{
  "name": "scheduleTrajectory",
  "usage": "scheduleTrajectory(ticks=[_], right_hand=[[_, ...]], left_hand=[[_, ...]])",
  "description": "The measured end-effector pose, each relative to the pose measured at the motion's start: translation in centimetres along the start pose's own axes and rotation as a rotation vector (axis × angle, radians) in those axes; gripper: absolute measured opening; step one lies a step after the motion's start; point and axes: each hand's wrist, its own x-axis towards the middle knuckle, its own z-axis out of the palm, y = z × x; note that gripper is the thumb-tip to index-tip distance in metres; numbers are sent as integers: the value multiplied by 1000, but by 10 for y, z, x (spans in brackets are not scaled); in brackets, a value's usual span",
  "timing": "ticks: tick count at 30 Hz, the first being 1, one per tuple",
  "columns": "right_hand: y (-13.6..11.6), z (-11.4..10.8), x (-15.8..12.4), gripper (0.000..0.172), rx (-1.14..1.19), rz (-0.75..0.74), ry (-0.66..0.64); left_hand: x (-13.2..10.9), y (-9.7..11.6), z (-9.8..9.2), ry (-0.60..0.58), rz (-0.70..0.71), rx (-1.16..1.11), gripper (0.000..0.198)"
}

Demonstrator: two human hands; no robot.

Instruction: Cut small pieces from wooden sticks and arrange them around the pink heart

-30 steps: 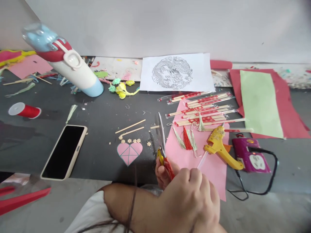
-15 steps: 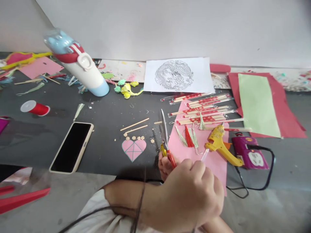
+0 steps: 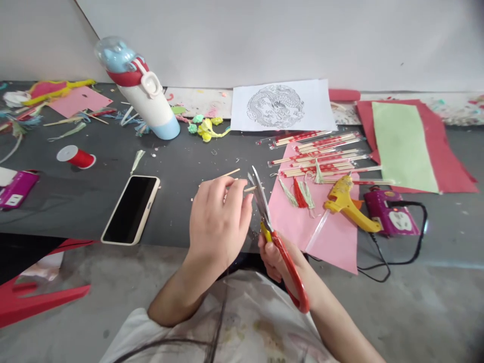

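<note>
My left hand is closed, thumb and forefinger together around a thin wooden stick, whose end sticks out to the right beside the scissor blades. My right hand holds red-handled scissors pointing away from me, blades slightly apart near that stick. Another wooden stick shows just beyond my left fingers. The hand hides the pink paper heart and most of the tiny flower-shaped pieces.
Right lie pink paper, tassels, packaged sticks, a yellow glue gun and a purple power box with a cord. Left are a phone, red thread spool and bottle. Behind lies a dragon print.
My left hand has moved from over my right hand to the left, covering the paper heart. The scissors now show almost whole. The view has shifted slightly.
</note>
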Motion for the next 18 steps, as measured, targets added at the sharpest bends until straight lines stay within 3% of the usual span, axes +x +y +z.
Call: scheduleTrajectory(ticks=[4,11,18], right_hand=[[-5,-2,-12,38,88,21,-72],[-18,-5,-27,21,-325,-35,16],[-22,-7,-35,29,-552,-133,66]], left_hand=[[-7,-4,-2,-43,60,-9,6],[-15,-11,-9,-76,151,-257,18],[-24,-12,-5,-73,174,-496,15]])
